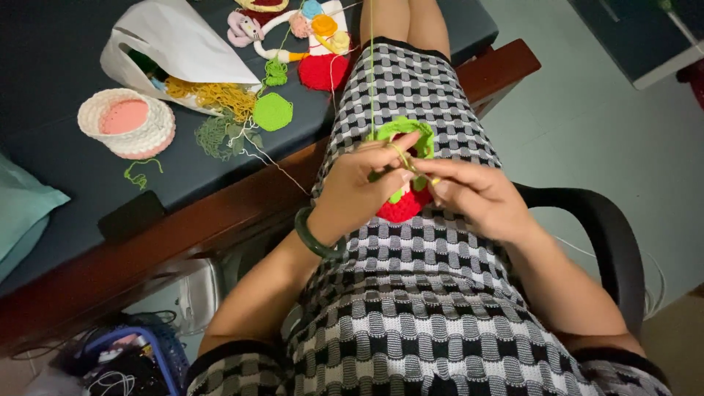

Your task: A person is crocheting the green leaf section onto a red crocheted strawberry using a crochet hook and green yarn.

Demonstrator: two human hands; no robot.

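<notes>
Left hand (364, 192) found closed about a red and green crochet piece (405, 170), held over the lap above a black-and-white checked dress (411, 293). Right hand (480, 196) found pinching a slim crochet hook (411, 163) at the green edge, fingertips pressed together. Green yarn strand (371, 66) seen running up from the work. Noted on the dark table (66, 169) alongside: white crochet basket (126, 122), white bag (180, 45), flat green crochet disc (273, 111).

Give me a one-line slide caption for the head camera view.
Left hand and right hand crochet a red-and-green piece over the lap beside a yarn-strewn table.
</notes>
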